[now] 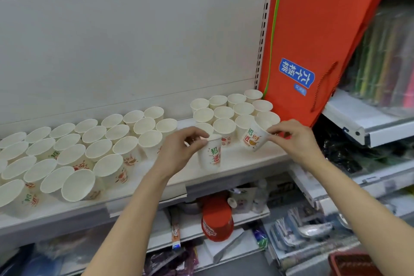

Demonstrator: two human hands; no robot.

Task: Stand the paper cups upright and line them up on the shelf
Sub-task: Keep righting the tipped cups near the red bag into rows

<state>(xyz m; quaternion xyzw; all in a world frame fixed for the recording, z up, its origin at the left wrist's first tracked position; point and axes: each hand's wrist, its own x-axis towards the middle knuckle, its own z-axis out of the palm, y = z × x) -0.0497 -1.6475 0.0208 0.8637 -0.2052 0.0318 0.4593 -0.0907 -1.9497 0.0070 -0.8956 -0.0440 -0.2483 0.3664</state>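
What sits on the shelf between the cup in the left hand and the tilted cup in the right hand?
In the head view, between the left hand's cup and the right hand's tilted cup the shelf is bare at the front; one upright cup stands just behind.

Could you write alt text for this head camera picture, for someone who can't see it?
A person's left hand and right hand each hold a printed paper cup over a white shelf crowded with upright cups; the right cup tilts.

White paper cups [94, 148] with red and green print stand upright in rows on the shelf [246, 159] — a big group left, a smaller block [233, 110] right; two front cups — one upright [211, 157], one tilted [255, 138]
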